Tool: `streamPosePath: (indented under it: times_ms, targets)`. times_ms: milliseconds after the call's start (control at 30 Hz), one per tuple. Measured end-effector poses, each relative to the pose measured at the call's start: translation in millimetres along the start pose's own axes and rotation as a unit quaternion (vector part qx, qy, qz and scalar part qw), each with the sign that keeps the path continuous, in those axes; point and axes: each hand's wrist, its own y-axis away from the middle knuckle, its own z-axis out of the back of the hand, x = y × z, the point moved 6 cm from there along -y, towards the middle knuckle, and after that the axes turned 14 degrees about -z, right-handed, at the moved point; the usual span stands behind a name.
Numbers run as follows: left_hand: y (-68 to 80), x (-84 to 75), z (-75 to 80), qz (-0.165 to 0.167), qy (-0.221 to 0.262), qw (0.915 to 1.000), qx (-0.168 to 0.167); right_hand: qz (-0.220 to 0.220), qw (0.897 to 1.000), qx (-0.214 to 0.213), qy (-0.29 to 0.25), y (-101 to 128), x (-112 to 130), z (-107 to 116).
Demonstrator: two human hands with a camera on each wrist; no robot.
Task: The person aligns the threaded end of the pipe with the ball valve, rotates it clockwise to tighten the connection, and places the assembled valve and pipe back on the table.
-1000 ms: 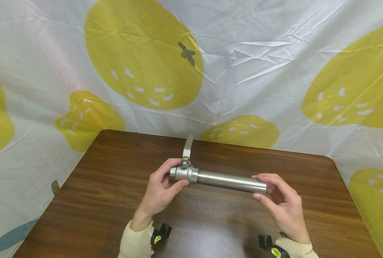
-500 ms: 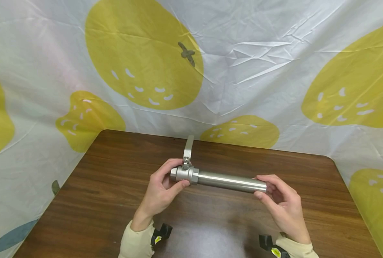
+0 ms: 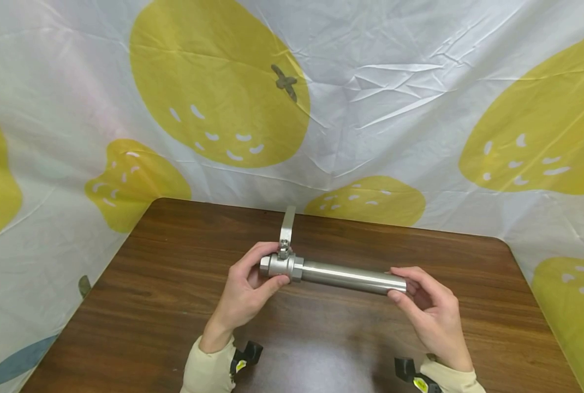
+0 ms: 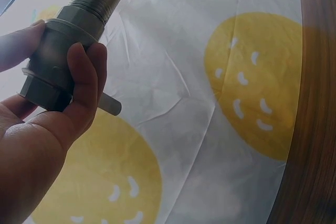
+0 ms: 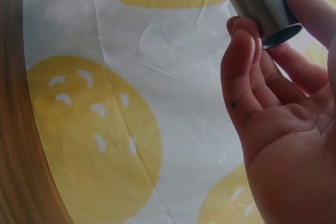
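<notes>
Pinched at both ends above the dark wooden table (image 3: 174, 305): stainless-steel ball valve (image 3: 281, 265) in left hand (image 3: 245, 289), threaded steel pipe (image 3: 353, 276) in right hand (image 3: 431, 308). Almost unchanged over the last second; only slightly lowered at frame centre, valve and pipe joined.

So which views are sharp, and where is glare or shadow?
Head view: sharp, a bright glare stripe along the steel pipe. Left wrist view: left hand dark, in shadow, valve soft. Right wrist view: right hand near and slightly blurred.
</notes>
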Motion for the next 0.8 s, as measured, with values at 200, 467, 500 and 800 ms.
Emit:
streamPosePath:
  times_ms: [200,467,500,800]
  targets:
    - [0.4,0.0,-0.2,0.004,-0.002,1.0000,0.000,0.003,1.000,0.002,-0.010,-0.1,0.2,-0.1]
    - [1.6,0.9,-0.5,0.011,-0.005,0.9999,0.000,0.019,0.999,0.018,-0.040,-1.7,2.0,-2.5]
    - [1.7,1.1,-0.5,0.012,-0.005,0.9999,0.000,0.021,0.999,0.020,-0.042,-1.6,2.5,-2.9]
    - [1.8,2.2,-0.8,0.015,-0.007,0.9999,0.002,0.031,0.999,0.026,-0.036,-2.1,4.8,-4.9]
